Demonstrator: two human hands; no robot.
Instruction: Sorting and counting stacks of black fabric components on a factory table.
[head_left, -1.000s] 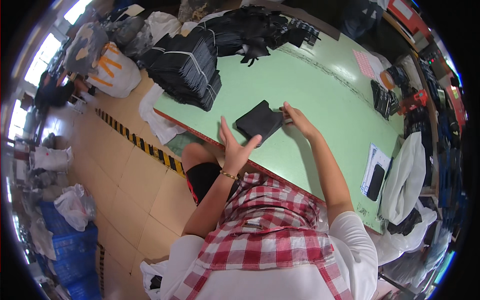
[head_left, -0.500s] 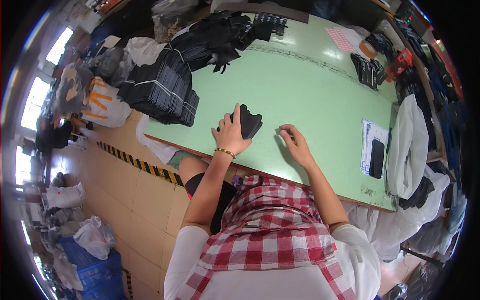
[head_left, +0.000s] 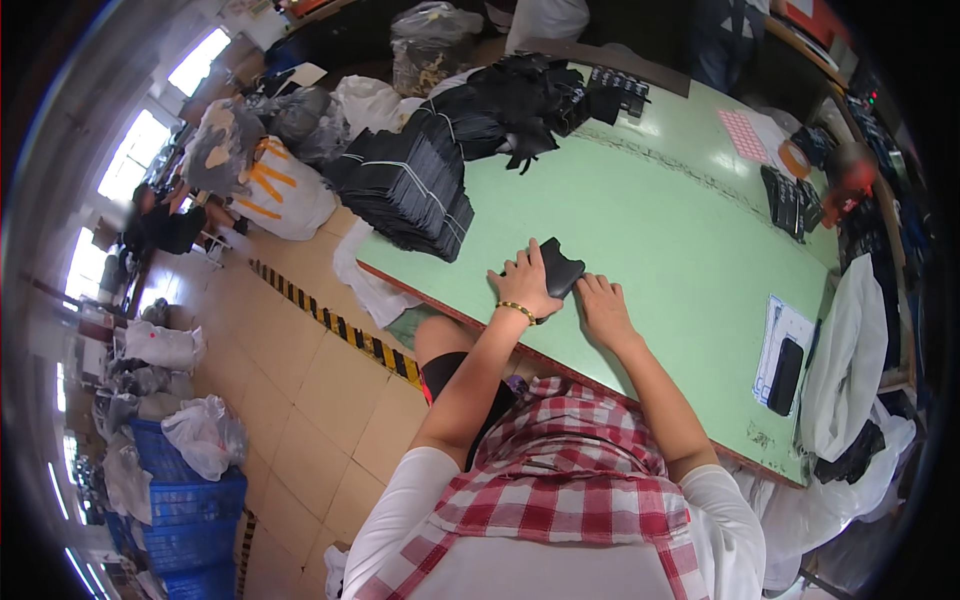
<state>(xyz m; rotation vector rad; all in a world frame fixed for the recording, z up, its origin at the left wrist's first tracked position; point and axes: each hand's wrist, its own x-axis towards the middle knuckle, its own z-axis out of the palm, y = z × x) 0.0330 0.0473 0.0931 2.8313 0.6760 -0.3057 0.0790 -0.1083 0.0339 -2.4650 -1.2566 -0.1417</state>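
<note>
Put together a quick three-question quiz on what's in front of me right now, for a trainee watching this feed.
1. Multiple choice: what lies on the blue-marked papers to the right of the right hand?
a) a pair of scissors
b) a black phone
c) a cup

2. True or false: the bracelet is on the right wrist.

3. Fill in the blank: the notched black item on the green table is partly covered by the ____ hand.

Key:
1. b
2. False; it is on the left one.
3. left
</note>
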